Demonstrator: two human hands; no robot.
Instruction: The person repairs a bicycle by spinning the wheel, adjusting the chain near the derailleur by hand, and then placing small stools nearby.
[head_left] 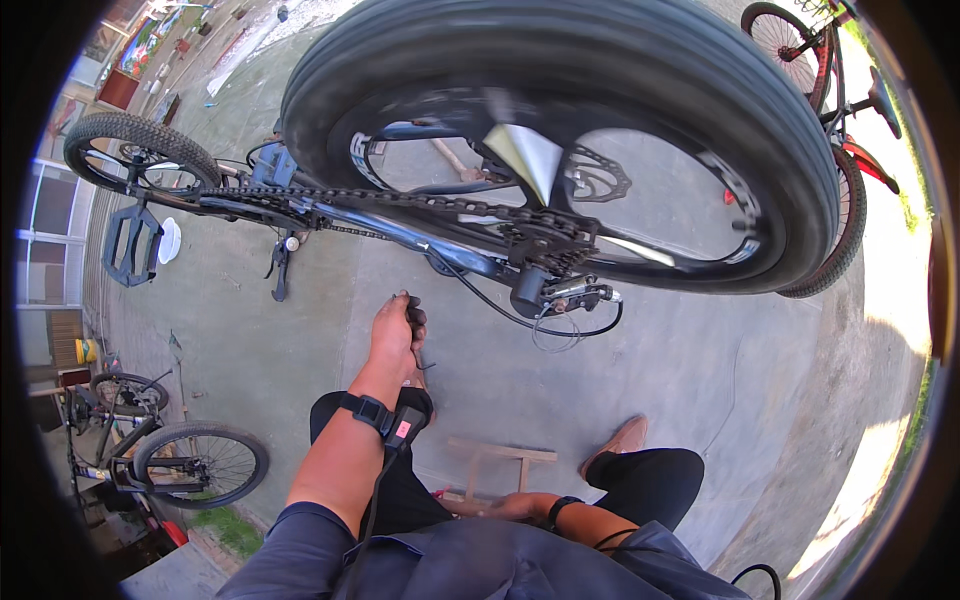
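Observation:
A bicycle stands upside down before me, its rear wheel (590,60) large and close, the spokes smeared as if turning. The chain (400,200) runs from the crank and pedal (131,245) to the sprockets (560,240) and the rear derailleur (545,292). My left hand (400,325) hangs below the frame, apart from it, fingers curled and darkened. A thin dark hooked piece (426,365) shows beside its wrist; whether the hand holds it is unclear. My right hand (520,505) is low near my lap, by a wooden frame (500,452), its fingers mostly hidden.
Another bicycle (200,465) stands at the lower left, and one with red parts (860,160) at the upper right. A brake lever (280,270) of the upturned bicycle hangs near the concrete floor (760,370). My shoe (618,442) rests right of the wooden frame.

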